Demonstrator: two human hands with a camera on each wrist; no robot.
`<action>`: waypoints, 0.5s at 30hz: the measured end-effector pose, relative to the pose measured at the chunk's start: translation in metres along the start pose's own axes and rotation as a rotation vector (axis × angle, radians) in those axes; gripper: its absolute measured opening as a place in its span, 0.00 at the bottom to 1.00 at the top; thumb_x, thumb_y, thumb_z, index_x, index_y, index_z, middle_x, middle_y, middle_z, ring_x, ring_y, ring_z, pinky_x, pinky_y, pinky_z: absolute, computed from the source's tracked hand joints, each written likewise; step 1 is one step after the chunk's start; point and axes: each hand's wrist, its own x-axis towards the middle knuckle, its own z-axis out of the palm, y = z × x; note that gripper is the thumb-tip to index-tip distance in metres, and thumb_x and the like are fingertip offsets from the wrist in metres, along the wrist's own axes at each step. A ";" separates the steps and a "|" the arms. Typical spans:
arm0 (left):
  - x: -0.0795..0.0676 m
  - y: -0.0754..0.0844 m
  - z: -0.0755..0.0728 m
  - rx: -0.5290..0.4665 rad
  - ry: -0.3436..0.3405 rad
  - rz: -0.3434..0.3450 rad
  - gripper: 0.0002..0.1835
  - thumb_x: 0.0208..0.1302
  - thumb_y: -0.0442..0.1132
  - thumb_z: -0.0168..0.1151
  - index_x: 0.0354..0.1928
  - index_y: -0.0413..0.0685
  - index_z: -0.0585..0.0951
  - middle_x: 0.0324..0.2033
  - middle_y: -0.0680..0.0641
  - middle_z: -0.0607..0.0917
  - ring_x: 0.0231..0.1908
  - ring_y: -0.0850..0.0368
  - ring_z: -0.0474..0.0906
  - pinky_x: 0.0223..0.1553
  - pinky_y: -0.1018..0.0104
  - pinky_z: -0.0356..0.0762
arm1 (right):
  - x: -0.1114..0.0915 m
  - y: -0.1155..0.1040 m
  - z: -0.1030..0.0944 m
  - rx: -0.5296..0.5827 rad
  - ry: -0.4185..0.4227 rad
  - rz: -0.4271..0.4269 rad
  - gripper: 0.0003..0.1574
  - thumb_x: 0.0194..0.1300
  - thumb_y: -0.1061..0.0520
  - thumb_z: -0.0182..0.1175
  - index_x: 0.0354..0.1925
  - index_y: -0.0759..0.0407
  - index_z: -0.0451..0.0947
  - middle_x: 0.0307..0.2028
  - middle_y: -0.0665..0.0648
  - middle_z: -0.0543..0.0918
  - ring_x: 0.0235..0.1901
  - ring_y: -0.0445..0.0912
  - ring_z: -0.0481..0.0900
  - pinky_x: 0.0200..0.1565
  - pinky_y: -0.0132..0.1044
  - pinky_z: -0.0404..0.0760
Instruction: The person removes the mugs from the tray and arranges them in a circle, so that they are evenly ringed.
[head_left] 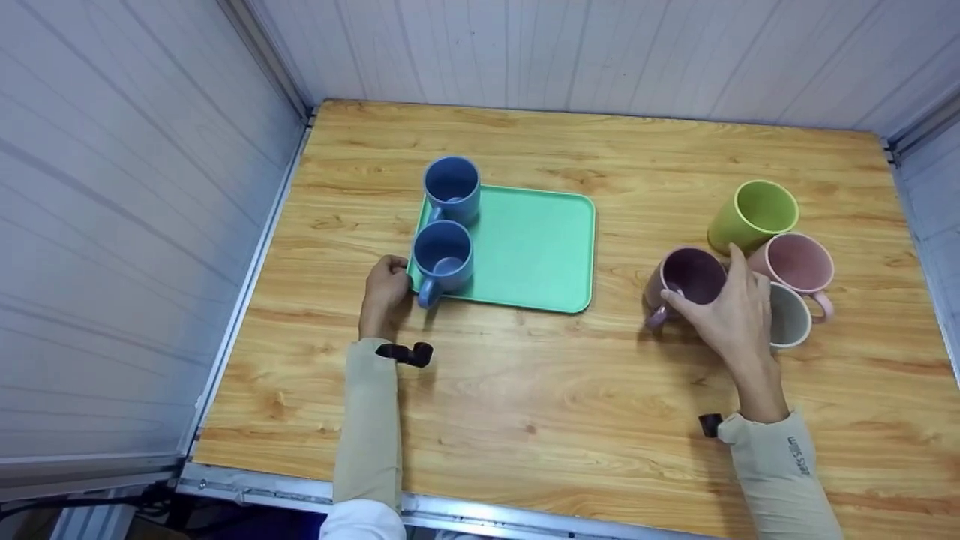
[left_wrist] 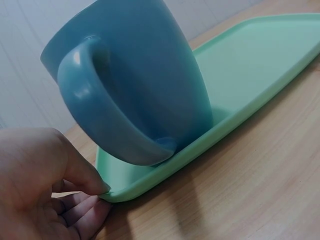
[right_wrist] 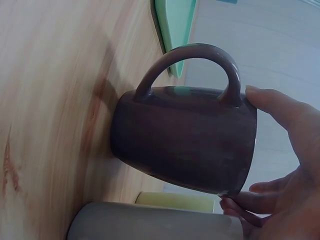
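Observation:
My left hand (head_left: pixel 387 289) pinches the near left corner of a green tray (head_left: pixel 536 251), thumb on top of the rim and fingers beneath in the left wrist view. On the tray's left side stand two blue mugs, a near one (left_wrist: pixel 145 70) beside that hand and a far one (head_left: pixel 459 196). To the right, my right hand (head_left: pixel 731 311) grips a dark purple mug (right_wrist: pixel 185 137) by its rim, thumb and fingers on opposite sides. The purple mug's handle (head_left: pixel 656 319) points toward me.
Right of the purple mug a white mug (head_left: pixel 789 319), a pink mug (head_left: pixel 802 262) and a yellow-green mug (head_left: pixel 757 214) stand close together. They stand on a wooden table (head_left: pixel 480 420), with white panel walls (head_left: pixel 570 52) at the back and sides.

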 end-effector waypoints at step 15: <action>0.001 -0.001 -0.001 0.047 -0.012 0.004 0.17 0.67 0.34 0.40 0.52 0.39 0.73 0.46 0.44 0.74 0.47 0.52 0.69 0.50 0.62 0.66 | -0.005 0.009 -0.003 -0.004 0.050 0.003 0.72 0.40 0.31 0.73 0.72 0.61 0.51 0.61 0.70 0.70 0.59 0.65 0.57 0.61 0.62 0.48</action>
